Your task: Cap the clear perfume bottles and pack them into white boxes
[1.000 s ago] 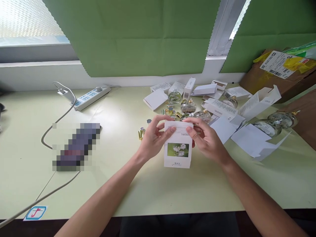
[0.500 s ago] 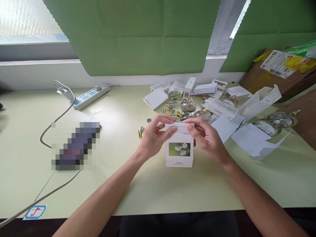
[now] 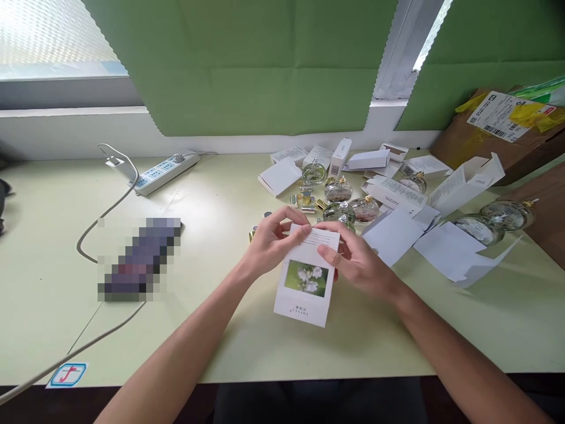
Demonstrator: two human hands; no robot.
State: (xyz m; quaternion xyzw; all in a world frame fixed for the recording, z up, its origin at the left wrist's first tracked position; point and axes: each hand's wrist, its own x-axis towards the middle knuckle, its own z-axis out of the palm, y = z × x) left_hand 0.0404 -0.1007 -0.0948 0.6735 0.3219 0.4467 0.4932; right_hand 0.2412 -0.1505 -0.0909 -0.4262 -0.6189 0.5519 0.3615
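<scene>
A white perfume box (image 3: pixel 304 303) with a photo of white flowers is held between my hands over the front of the table, its printing upside down to me. My left hand (image 3: pixel 276 241) pinches the box's far left corner with thumb and fingers. On the right edge, my right hand (image 3: pixel 353 256) grips it, thumb on the front face and fingers behind. Just beyond lie round glass perfume bottles (image 3: pixel 364 209) and small gold and silver caps (image 3: pixel 307 199). The back of the box is hidden.
Several white cartons (image 3: pixel 280 176) lie at the back, and opened ones (image 3: pixel 463 182) to the right. Cardboard boxes (image 3: pixel 454 123) stand at the far right. On the left are a power strip (image 3: pixel 165 174), a cable (image 3: pixel 83 235) and a blurred dark device (image 3: pixel 143 259).
The box has tilted, its near end swinging left and toward me. My right hand has shifted slightly left and down with it; both hands keep hold.
</scene>
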